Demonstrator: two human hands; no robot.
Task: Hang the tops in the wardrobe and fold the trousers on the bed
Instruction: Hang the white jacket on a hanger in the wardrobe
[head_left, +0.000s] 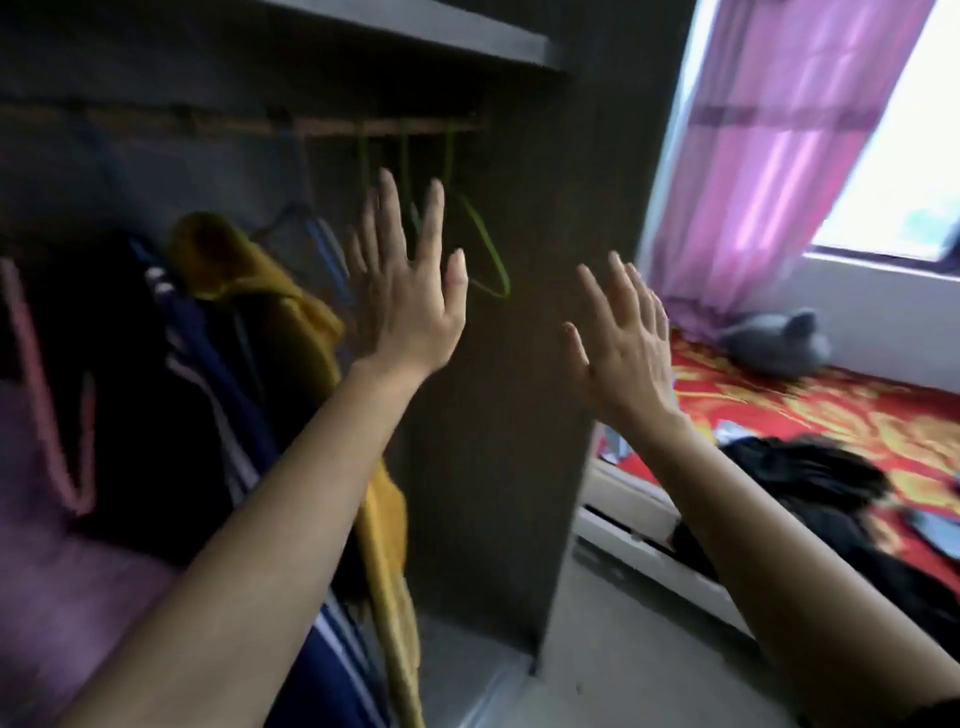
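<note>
**Tops on the rail, both hands free**

Tops (291, 332), one yellow and one dark with stripes, hang at the left of the wardrobe (493, 415) rail (332, 126). Dark clothes (810, 478) lie heaped on the bed (810, 415) at the right. The left hand (410, 296) and right hand (623, 343) are raised, fingers spread, holding nothing. Empty green hangers (488, 249) hang just beyond the left hand. The sensible move is to lift one hanger by its hook, then sort the heap.

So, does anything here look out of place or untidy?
Yes: a heap of dark clothes lies crumpled on the bed, and part of it droops over the near edge. In the wardrobe, the mustard top hangs bunched up rather than flat.
</note>
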